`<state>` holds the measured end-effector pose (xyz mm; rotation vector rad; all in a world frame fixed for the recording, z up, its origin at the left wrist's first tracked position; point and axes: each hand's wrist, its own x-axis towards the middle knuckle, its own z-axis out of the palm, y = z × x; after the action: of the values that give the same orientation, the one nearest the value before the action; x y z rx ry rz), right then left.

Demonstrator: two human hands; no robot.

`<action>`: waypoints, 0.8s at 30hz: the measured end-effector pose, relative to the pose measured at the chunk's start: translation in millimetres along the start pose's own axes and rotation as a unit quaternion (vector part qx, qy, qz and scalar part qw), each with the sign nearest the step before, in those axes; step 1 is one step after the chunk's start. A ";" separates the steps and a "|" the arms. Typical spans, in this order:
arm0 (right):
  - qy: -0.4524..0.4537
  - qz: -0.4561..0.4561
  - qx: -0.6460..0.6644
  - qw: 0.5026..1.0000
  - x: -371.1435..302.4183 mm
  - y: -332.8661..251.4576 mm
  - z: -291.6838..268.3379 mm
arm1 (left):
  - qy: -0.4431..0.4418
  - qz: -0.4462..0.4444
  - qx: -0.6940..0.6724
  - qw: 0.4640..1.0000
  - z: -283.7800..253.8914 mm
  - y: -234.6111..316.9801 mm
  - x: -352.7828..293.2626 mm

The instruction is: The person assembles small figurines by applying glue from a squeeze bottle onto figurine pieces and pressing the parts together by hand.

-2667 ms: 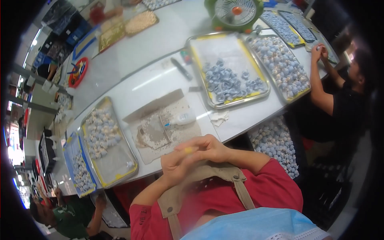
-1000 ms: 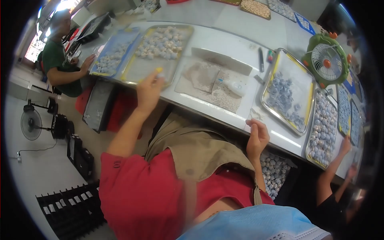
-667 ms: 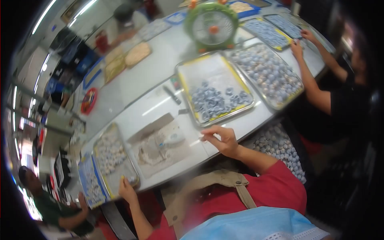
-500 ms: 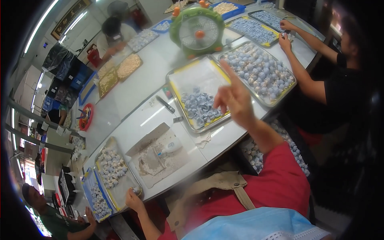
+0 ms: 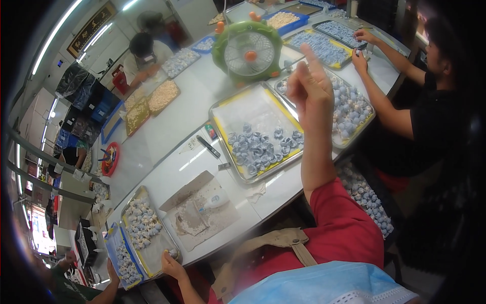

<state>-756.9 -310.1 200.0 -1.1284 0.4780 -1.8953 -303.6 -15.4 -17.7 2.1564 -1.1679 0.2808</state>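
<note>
My right hand (image 5: 315, 93) is raised over the right-hand tray, index finger stretched out and the other fingers curled; nothing shows in it. Below it lies a metal tray (image 5: 349, 109) full of rounded blue-grey and whitish parts. Beside it, the middle metal tray (image 5: 235, 104), lined with white and yellow sheet, holds loose curved blue-grey shells (image 5: 255, 152) in its nearer half. My left hand (image 5: 173, 265) is closed at the near corner of the left metal tray (image 5: 157, 248), next to a few small parts; what its fingers grip is hidden. Blue-grey and cream parts (image 5: 142, 220) lie in that tray.
A cardboard piece (image 5: 185, 218) carries a white bottle (image 5: 216, 200). A dark pen-like tool (image 5: 208, 147) lies near the middle tray. A green fan (image 5: 248, 53) stands behind. A person (image 5: 430, 96) works at the right; other people are behind and at lower left.
My right hand has risen from over the middle tray and moved right, baring shells there. My left hand stays at the left tray's corner. The person at lower left has shifted and raised a hand.
</note>
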 end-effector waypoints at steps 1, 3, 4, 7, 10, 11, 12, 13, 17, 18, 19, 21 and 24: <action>0.002 -0.001 0.001 1.000 3.0 0.1 -1.0 | 0.007 -0.013 -0.008 1.000 2.9 3.8 0.8; 0.033 -0.016 0.005 0.999 7.0 -1.1 0.0 | 0.015 -0.026 -0.017 0.999 6.6 7.6 1.8; 0.033 -0.019 0.004 0.999 8.1 -0.4 2.4 | 0.030 -0.048 -0.042 0.998 8.1 7.2 1.6; 0.009 -0.025 0.020 0.999 7.8 -5.2 12.0 | 0.039 -0.093 -0.095 0.990 9.4 -0.5 1.0; 0.044 -0.022 0.052 0.997 16.6 6.3 -1.2 | 0.056 -0.077 -0.096 0.991 13.7 -4.6 3.6; 0.044 -0.023 0.053 0.997 15.1 7.7 -0.4 | 0.072 -0.068 -0.111 0.989 14.1 -4.4 2.9; 0.040 -0.024 0.054 0.997 15.6 8.0 1.1 | 0.075 -0.070 -0.112 0.988 14.9 -3.4 1.8; 0.043 -0.024 0.049 0.998 16.3 7.8 3.3 | 0.077 -0.075 -0.095 0.990 15.5 -1.7 0.7; -0.003 -0.065 0.018 0.998 -16.3 17.0 -25.2 | 0.054 -0.098 -0.078 0.991 40.9 -19.5 -32.6; -0.016 -0.061 0.025 0.998 -28.5 30.7 -48.5 | 0.028 -0.078 -0.080 0.993 66.8 -18.2 -47.1; 0.002 -0.050 0.022 0.999 -39.0 58.0 -61.8 | 0.024 -0.093 -0.073 0.993 81.7 -32.3 -75.2; 0.045 -0.076 0.029 0.996 45.2 23.2 -7.0 | 0.063 -0.075 -0.096 0.991 34.0 10.0 22.6; 0.011 -0.031 0.066 0.997 47.3 25.9 9.2 | 0.067 -0.082 -0.085 0.991 28.5 17.7 20.0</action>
<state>-747.4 -362.6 211.9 -1.0481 0.3272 -1.9644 -309.7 -53.8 -22.0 2.0373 -0.9004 0.2396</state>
